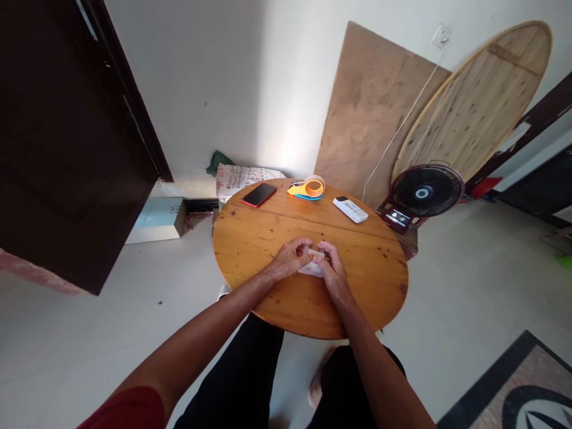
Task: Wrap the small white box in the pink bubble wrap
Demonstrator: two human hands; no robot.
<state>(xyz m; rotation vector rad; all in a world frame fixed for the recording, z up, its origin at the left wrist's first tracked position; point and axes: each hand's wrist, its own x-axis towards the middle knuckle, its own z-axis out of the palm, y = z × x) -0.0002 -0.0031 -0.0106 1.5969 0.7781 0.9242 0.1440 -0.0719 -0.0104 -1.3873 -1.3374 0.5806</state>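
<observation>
Over the near middle of a round wooden table (250, 244), my left hand (292, 257) and my right hand (331, 265) meet around a small whitish, partly see-through packet (311, 269). Both thumbs press on its top, and the fingers of each hand curl round its far side. The packet's contents are too small to make out, and my fingers cover much of it. Farther back on the table lie a red-edged phone (259, 195), an orange and blue tape dispenser (308, 188) and a white device with a dark screen (350, 209).
A black fan (424, 192) stands just beyond the table's right side. Behind it, a brown board (370, 107) and a round wooden tabletop (478, 95) lean on the wall. A printed sack (243, 177) and a pale box (158, 217) are at the back left.
</observation>
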